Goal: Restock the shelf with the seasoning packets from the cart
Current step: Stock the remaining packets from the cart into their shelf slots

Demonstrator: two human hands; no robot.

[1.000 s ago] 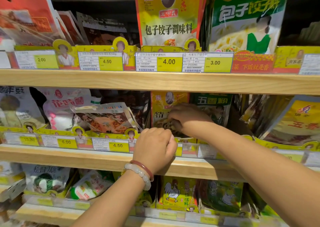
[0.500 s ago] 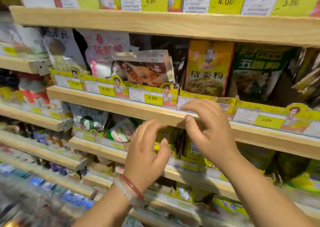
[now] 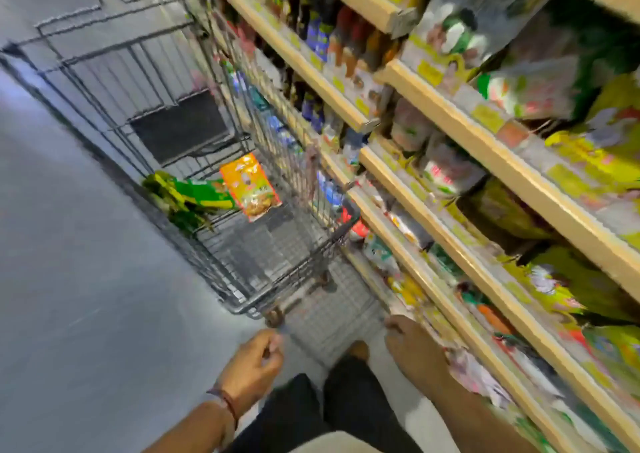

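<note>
fingers (image 3: pixel 273 343) empty; orange seasoning packet (image 3: pixel 250 186) in cart (image 3: pixel 194 134)

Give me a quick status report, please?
Left hand and right hand empty. Orange packet and green packets in cart. Nothing blocking.

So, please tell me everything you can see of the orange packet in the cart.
The orange packet is a flat, glossy pouch, plastic by its look, orange above with a yellowish food picture below; its print is too blurred to read. It lies tilted inside the wire cart, near the basket's closer end, its left edge over the green and yellow packets beside it. Neither hand touches it.
</note>
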